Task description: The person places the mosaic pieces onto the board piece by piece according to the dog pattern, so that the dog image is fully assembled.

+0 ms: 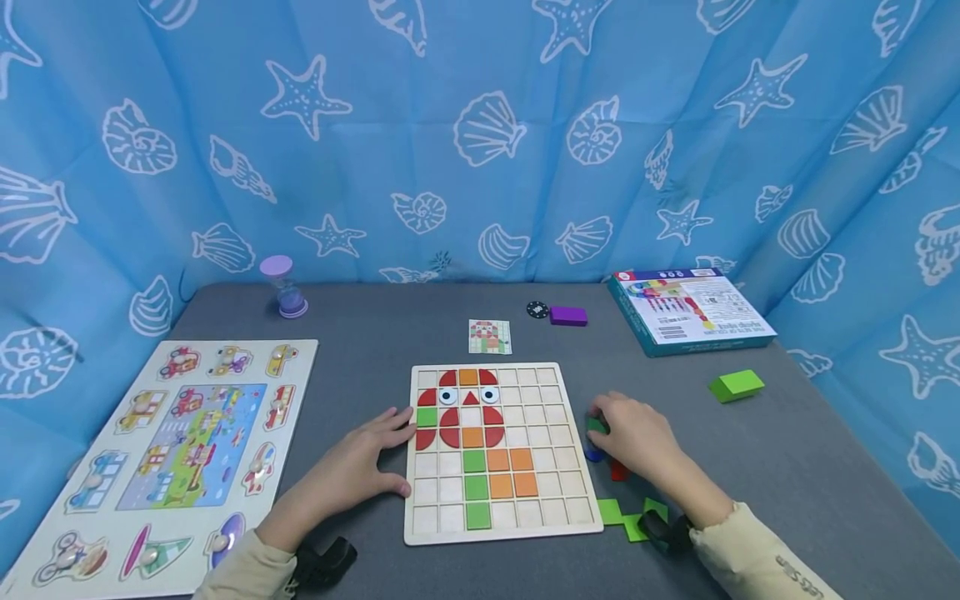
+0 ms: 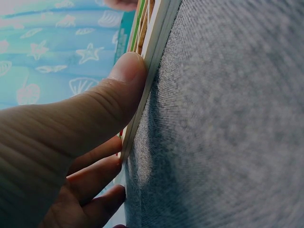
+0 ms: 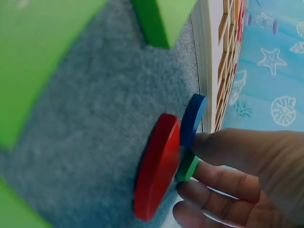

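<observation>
A square wooden grid board lies on the table, with red, orange and green tiles and two eye pieces set in its cells. My left hand rests at the board's left side; its thumb and fingertips touch the edge, as the left wrist view also shows. To the right of the board, my right hand pinches a small green piece with curled fingers, low at the tabletop. A blue piece stands right by the thumb. Close to it is a red piece. Several green tiles lie nearer the wrist.
Behind the board lies a pattern card, with a black chip and a purple block beyond. A game box and a green block are at right. At left are a knobbed puzzle and an hourglass.
</observation>
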`<state>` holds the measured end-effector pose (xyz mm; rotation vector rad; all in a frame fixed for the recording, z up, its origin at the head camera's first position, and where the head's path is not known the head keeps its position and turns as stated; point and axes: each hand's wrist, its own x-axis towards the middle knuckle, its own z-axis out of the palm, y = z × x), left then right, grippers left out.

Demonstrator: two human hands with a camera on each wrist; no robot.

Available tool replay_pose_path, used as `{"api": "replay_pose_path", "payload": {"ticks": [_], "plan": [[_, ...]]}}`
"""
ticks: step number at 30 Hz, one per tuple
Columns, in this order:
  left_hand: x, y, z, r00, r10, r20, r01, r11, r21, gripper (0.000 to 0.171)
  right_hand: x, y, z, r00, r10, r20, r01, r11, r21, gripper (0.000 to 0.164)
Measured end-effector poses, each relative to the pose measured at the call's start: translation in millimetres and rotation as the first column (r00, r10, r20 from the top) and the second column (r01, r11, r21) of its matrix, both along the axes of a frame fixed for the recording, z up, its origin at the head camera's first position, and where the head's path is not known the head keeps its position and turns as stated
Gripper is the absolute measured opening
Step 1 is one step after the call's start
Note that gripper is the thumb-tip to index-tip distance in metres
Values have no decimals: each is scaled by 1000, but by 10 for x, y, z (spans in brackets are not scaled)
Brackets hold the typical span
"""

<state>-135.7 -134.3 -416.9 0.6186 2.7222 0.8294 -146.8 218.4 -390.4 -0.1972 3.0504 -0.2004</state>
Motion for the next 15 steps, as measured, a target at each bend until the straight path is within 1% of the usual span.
{"api": "replay_pose_path", "payload": {"ticks": [3, 5, 7, 9, 12, 15], "plan": [[2, -2, 4, 1000, 0, 3, 0, 1000, -1, 79, 39, -62, 24, 999, 23, -29, -23, 1000, -21, 23], [0, -2, 3, 1000, 1, 5, -1, 1000, -1, 79, 88, -139, 52, 997, 57, -52, -59, 997, -40, 22], [-4, -2, 1, 1000, 2, 6, -2, 1000, -2, 79, 146, -236, 80, 992, 108, -63, -111, 993, -49, 22], [-6, -1, -2, 1000, 3, 7, -3, 1000, -1, 79, 196, -335, 96, 985, 160, -58, -163, 985, -50, 22], [-8, 0, -9, 1000, 6, 6, -6, 1000, -5, 79, 246, -453, 88, 975, 218, -43, -219, 975, -35, 23], [-9, 1, -17, 1000, 6, -1, -6, 1000, -11, 79, 265, -517, 58, 969, 241, -48, -242, 970, -15, 24]]}}
